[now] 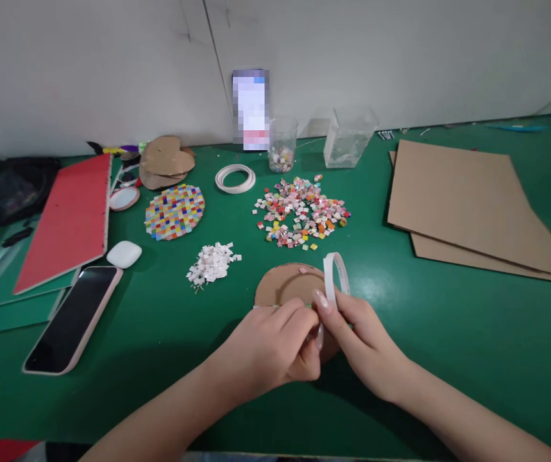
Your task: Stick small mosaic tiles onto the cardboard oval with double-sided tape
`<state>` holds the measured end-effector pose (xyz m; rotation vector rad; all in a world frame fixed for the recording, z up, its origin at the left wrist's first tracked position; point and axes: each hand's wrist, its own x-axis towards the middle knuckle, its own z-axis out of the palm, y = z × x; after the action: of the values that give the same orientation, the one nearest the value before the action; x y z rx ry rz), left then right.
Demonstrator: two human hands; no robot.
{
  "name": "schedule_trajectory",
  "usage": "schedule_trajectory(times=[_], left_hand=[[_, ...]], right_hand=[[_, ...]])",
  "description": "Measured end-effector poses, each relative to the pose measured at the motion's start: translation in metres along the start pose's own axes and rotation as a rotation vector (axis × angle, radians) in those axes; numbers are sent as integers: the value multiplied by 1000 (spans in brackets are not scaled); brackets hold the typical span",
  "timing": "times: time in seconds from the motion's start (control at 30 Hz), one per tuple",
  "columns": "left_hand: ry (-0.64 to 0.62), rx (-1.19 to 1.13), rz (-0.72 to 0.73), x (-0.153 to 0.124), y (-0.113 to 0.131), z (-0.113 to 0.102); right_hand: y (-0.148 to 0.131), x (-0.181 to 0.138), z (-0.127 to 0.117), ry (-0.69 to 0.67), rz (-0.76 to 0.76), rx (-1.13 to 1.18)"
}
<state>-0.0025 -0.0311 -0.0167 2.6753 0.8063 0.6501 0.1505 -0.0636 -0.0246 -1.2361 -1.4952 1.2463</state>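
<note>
A brown cardboard disc lies on the green table in front of me, partly covered by both hands. My right hand holds a thin roll of white tape upright over the disc's right side. My left hand is closed over the disc, its fingertips pinched together against the right fingers. Whatever sits in that pinch is hidden. A thin pale line crosses the cardboard by the left knuckles. One small pinkish tile rests near the disc's top edge.
Beyond the disc lie a heap of coloured tiles and white paper scraps. A tile-covered disc, another tape roll and a phone are leftward. Cardboard sheets lie right; a tile cup and clear container stand behind.
</note>
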Motion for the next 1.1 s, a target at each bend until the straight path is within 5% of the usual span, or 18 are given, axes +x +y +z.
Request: schedule_trajectory(times=[0.4,0.67,0.9,1.1], left_hand=[[-57,-409,-361,0,-4,-2],[-84,-509,-410,-1,-2,-1],[-92,-623,-402,0,-1,-3],[-153,-937,-552,6,2,-9]], right_hand=[[1,4,-1,119,-82,-146],[7,1,-1,141,-205,-321],[6,-1,0,55,-144,-222],[0,-1,3,45,-83,-33]])
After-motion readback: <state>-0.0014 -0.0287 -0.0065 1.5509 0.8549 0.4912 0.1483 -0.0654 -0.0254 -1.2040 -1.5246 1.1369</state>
